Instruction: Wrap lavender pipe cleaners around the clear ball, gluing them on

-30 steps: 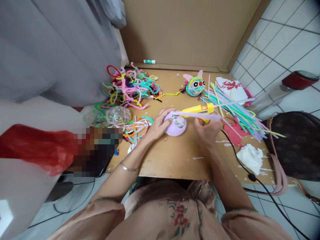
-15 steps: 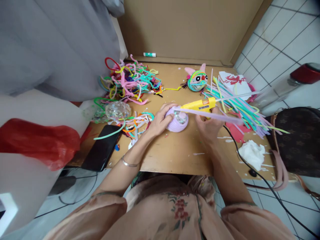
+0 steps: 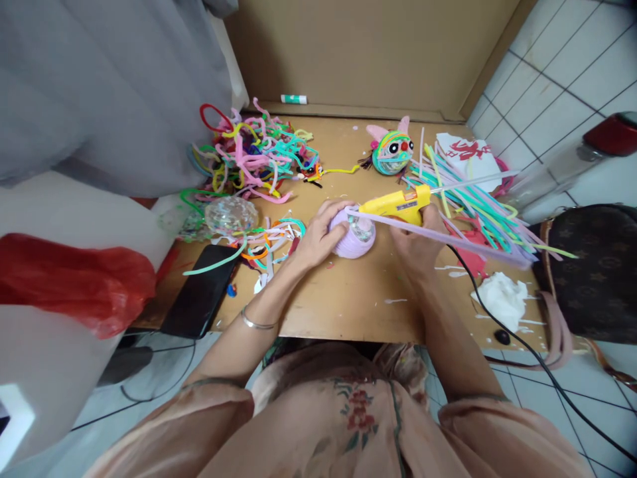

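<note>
My left hand [image 3: 323, 234] is closed around the side of a ball wrapped in lilac pipe cleaner [image 3: 352, 247]. A patch of its clear, glittery core shows on the right of the top. From that top a loose lilac pipe cleaner [image 3: 448, 238] stretches away to the right, passing in front of the glue gun. My right hand [image 3: 417, 244] grips a yellow glue gun [image 3: 395, 204], whose nozzle points left at the ball's upper edge; whether it touches is hard to see. A clear glue stick [image 3: 472, 180] juts from the gun's back.
Tangled pipe cleaners [image 3: 253, 156] and a clear ball [image 3: 231, 216] lie left, beside a black phone [image 3: 202, 292]. A decorated ball with pink ears [image 3: 392, 151] sits at the back. Straight pipe cleaners [image 3: 478, 199], white tissue [image 3: 500, 300] and a brown bag [image 3: 587, 279] are right. A black cord [image 3: 478, 295] trails rightward.
The loose end of the lilac pipe cleaner now reaches farther right and lower. Both hands keep their holds on the ball and the glue gun. The whole view has shifted slightly.
</note>
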`<action>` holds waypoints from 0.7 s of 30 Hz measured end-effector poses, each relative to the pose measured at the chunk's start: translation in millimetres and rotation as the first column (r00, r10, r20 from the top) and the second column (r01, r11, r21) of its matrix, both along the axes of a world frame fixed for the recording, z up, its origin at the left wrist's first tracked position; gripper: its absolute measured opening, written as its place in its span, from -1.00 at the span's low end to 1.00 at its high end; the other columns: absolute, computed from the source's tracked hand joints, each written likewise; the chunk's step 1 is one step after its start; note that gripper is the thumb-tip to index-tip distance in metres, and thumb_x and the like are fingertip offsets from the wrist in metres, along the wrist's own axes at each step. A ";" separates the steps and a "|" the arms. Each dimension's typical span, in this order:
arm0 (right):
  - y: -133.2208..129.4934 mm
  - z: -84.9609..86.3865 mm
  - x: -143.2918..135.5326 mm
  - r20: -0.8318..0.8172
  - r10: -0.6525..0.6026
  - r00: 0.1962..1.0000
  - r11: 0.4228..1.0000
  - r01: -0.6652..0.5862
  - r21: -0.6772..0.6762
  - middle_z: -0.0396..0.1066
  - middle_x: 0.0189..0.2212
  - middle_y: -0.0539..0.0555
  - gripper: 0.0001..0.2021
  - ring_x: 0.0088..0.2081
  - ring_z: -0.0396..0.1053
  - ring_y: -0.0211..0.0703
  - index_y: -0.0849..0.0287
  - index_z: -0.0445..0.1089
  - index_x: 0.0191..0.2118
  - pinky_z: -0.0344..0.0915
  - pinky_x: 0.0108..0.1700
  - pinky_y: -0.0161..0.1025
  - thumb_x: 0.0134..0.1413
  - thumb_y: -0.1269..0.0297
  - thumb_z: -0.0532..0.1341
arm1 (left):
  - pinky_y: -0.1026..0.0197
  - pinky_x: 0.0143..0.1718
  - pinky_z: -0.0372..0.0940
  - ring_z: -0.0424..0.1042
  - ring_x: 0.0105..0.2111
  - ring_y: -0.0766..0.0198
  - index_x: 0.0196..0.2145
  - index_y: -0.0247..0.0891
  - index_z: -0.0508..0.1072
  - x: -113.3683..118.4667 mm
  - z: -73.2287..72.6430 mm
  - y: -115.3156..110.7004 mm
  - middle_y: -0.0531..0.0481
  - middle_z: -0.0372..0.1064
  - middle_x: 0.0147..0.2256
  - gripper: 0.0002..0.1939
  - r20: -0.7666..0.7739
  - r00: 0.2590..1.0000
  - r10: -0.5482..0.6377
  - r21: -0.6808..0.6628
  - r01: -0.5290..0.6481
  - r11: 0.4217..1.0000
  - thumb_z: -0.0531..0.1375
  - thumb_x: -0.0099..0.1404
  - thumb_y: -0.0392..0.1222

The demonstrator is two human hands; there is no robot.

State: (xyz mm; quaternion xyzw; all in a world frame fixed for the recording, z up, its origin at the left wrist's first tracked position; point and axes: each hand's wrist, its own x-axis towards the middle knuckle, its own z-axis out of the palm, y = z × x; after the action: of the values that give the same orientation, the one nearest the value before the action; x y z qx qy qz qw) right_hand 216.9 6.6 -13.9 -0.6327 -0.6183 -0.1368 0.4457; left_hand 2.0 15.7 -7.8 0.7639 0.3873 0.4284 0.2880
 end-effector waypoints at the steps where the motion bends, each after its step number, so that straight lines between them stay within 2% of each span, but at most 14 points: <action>1: 0.4 -0.8 0.1 0.005 0.000 1.000 1.000 0.000 0.001 0.39 -0.40 0.07 -0.80 -0.34 0.39 -0.03 0.08 0.25 -0.29 0.34 -0.27 -0.09 -0.04 0.15 0.20 | -0.05 0.24 0.21 0.34 0.15 0.07 0.12 -0.28 0.36 0.0 -0.1 0.1 -0.19 0.35 0.12 -0.57 0.000 1.000 0.004 -0.002 -0.004 1.000 0.04 0.34 -0.14; 5: 2.0 -3.4 0.1 0.000 -0.022 1.000 1.000 0.022 0.014 0.36 -0.40 0.07 -0.79 -0.29 0.41 0.03 0.11 0.25 -0.27 0.35 -0.22 -0.04 -0.04 0.16 0.18 | -0.06 0.25 0.20 0.33 0.16 0.07 0.14 -0.24 0.35 0.0 0.7 -0.9 -0.17 0.33 0.14 -0.56 -0.011 1.000 0.011 -0.020 -0.012 1.000 0.04 0.34 -0.14; 12: -2.3 -0.1 1.3 -0.031 -0.006 1.000 0.999 0.005 -0.051 0.43 -0.28 0.14 -0.77 -0.22 0.42 0.06 0.13 0.26 -0.22 0.36 -0.16 -0.02 -0.01 0.19 0.20 | -0.08 0.26 0.19 0.33 0.15 0.06 0.13 -0.25 0.36 0.4 2.9 -0.8 -0.17 0.34 0.14 -0.56 -0.003 1.000 0.010 -0.030 -0.010 1.000 0.05 0.33 -0.13; 17: 1.4 -2.5 2.1 -0.031 -0.021 0.999 1.000 0.021 -0.012 0.40 -0.39 0.08 -0.81 -0.31 0.41 0.03 0.10 0.25 -0.29 0.34 -0.21 -0.05 -0.06 0.19 0.19 | -0.06 0.26 0.18 0.32 0.16 0.08 0.14 -0.25 0.36 0.4 0.1 0.5 -0.18 0.33 0.14 -0.56 0.003 1.000 0.008 -0.028 -0.008 1.000 0.06 0.34 -0.12; 21: 4.6 -4.5 3.8 -0.016 -0.021 1.000 0.999 0.022 0.032 0.39 -0.41 0.09 -0.79 -0.31 0.42 0.06 0.09 0.25 -0.29 0.33 -0.23 -0.05 -0.08 0.15 0.18 | -0.08 0.27 0.17 0.31 0.18 0.06 0.15 -0.25 0.36 0.3 -3.5 2.6 -0.19 0.32 0.16 -0.55 0.007 1.000 0.007 -0.013 -0.007 1.000 0.06 0.35 -0.09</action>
State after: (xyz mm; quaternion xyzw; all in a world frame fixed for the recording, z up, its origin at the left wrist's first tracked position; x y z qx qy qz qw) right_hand 220.8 11.2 -18.4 -0.6332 -0.6059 -0.1466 0.4589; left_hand 2.3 18.3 -11.3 0.7593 0.3917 0.4294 0.2927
